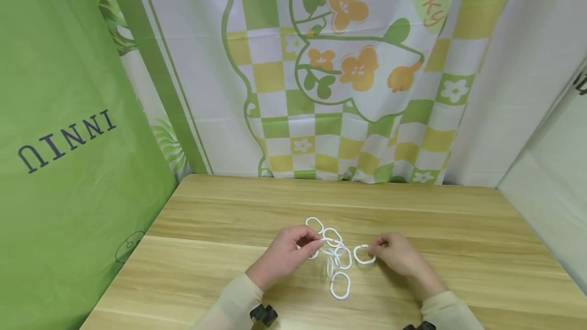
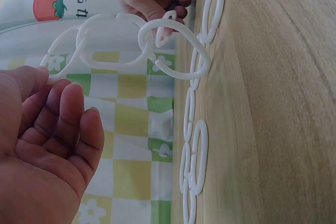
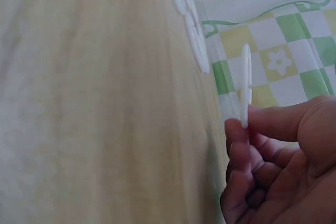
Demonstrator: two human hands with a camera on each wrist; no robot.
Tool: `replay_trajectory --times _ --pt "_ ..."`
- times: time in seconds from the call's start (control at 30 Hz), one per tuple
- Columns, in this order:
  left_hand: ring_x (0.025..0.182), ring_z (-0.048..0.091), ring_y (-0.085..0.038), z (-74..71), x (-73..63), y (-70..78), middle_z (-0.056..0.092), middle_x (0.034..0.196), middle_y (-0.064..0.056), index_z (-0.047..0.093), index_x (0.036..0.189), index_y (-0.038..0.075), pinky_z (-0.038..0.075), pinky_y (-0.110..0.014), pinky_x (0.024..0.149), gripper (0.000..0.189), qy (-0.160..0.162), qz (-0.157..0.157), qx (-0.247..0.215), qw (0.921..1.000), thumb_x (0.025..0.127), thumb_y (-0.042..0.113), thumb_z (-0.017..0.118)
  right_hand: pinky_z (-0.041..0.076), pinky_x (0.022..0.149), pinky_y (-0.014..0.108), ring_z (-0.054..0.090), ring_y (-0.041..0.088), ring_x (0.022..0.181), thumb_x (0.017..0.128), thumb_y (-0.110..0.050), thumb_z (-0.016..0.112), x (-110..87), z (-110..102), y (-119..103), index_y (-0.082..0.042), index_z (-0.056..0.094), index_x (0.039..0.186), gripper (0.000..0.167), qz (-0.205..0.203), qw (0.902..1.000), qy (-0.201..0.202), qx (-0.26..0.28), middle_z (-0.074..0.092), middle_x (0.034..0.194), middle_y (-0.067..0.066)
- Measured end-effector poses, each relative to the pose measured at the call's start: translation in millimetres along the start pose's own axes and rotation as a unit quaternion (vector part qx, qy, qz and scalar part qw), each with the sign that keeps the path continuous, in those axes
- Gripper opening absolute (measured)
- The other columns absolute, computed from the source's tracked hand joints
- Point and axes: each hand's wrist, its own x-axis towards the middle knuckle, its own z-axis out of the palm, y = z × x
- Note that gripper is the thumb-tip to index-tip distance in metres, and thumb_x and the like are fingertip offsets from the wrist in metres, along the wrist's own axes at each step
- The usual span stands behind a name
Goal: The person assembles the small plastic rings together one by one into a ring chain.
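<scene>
White oval plastic links, several joined into a chain point(image 1: 340, 298), lie over the middle of the table. My left hand point(image 1: 291, 249) pinches one link of this chain between thumb and forefinger. From that pinched link point(image 2: 82, 51), more links hang in a raised string in the left wrist view, while others lie along the tabletop. To the right of the chain, my right hand point(image 1: 398, 254) holds a single loose link point(image 3: 244, 87) by its end, between thumb and forefinger. This link has a small gap in its side and stands apart from the chain in the head view.
The wooden table point(image 1: 183, 269) reaches back to a checked, flowered curtain point(image 1: 264, 78). Green cloth point(image 1: 69, 208) hangs along the left side, and a pale wall point(image 1: 555, 167) is at the right. A black wrist device point(image 1: 263, 314) shows at the left sleeve.
</scene>
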Motion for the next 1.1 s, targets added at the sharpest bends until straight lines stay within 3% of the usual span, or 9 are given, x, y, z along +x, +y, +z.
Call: replay_trajectory --times 0.13,0.33,0.43,0.73,1.1 --pt "0.066 0.057 -0.007 1.3 1.1 -5.8 0.064 0.076 -0.004 0.068 0.094 -0.001 0.051 -0.021 0.060 0.007 -0.005 -0.009 0.002 0.9999 0.094 0.005 0.064 0.043 0.061 0.028 0.052 0.018 0.073 0.089 -0.013 0.070 -2.4 -6 -7 0.000 0.065 0.093 0.015 -0.009 0.9993 -0.010 0.035 0.060 0.079 0.004" --pt "0.067 0.057 -0.006 7.2 4.2 -31.2 0.067 0.080 -0.011 0.070 0.098 0.004 0.051 -0.020 0.059 0.009 -0.008 -0.014 0.012 0.9998 0.095 0.011 0.065 0.048 0.060 0.027 0.056 0.021 0.075 0.091 -0.012 0.069 -9.1 -16 -25 0.001 0.065 0.099 0.016 -0.030 0.9974 -0.016 0.064 0.064 0.084 0.008" --pt "0.068 0.058 -0.006 8.1 4.9 -38.5 0.068 0.081 -0.008 0.070 0.098 0.007 0.051 -0.021 0.060 0.011 -0.011 -0.006 0.009 0.9999 0.096 0.017 0.066 0.050 0.062 0.028 0.057 0.020 0.076 0.092 -0.013 0.068 -14.1 -19 -34 0.002 0.065 0.100 0.017 -0.047 0.9951 -0.024 0.083 0.065 0.086 0.011" --pt "0.071 0.059 -0.005 8.5 4.3 -37.1 0.065 0.083 0.007 0.070 0.096 0.010 0.054 -0.026 0.065 0.011 -0.017 0.021 0.021 0.9994 0.095 0.021 0.067 0.051 0.064 0.029 0.058 0.018 0.076 0.092 -0.014 0.069 -26.3 -22 -53 0.002 0.066 0.102 0.020 -0.084 0.9896 -0.044 0.108 0.065 0.087 0.011" --pt "0.074 0.058 -0.003 13.0 4.6 -36.5 0.066 0.082 0.005 0.071 0.094 0.010 0.053 -0.022 0.067 0.010 -0.029 0.065 0.025 0.9971 0.094 0.019 0.067 0.045 0.055 0.022 0.052 0.010 0.065 0.091 -0.017 0.070 -29.3 -9 -56 0.000 0.067 0.098 0.018 -0.135 0.9816 -0.081 0.108 0.062 0.078 0.008"
